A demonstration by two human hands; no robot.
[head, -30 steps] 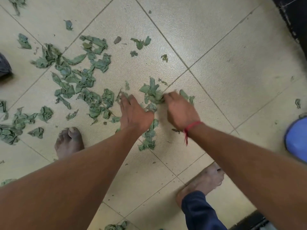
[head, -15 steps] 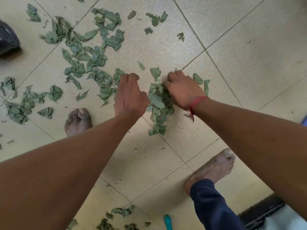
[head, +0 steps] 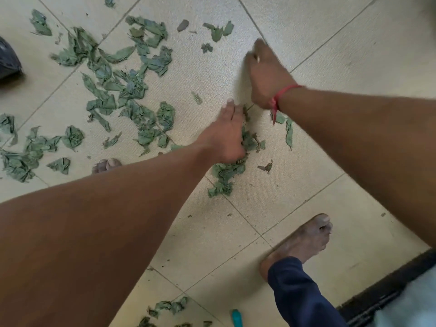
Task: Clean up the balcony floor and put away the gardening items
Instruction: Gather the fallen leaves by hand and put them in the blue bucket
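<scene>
Fingers (head: 232,114) of the left hand (head: 225,138) are lying straight and close together, pressing flat against the gathered heap of torn green leaves (head: 224,173) at frame centre. Heap is sitting on the tiled floor (head: 330,31), touching that hand's right flank, its long axis running from under the palm down toward lower centre.

Right hand (head: 266,74) is reaching beyond to upper centre, wrist bent, red thread (head: 284,90) round it. Fingertips there are blurred, so I cannot tell whether they are apart or pinching anything.

Main scatter of loose leaves (head: 127,86) is spreading across the upper left, well apart from the right hand and nearer the left. A few scraps (head: 286,131) are lying just beside the right wrist.

Judgement: the left hand is better placed to rake the scatter rightward into the heap. Both forearms are stretching steeply down and the person is bending low.
</scene>
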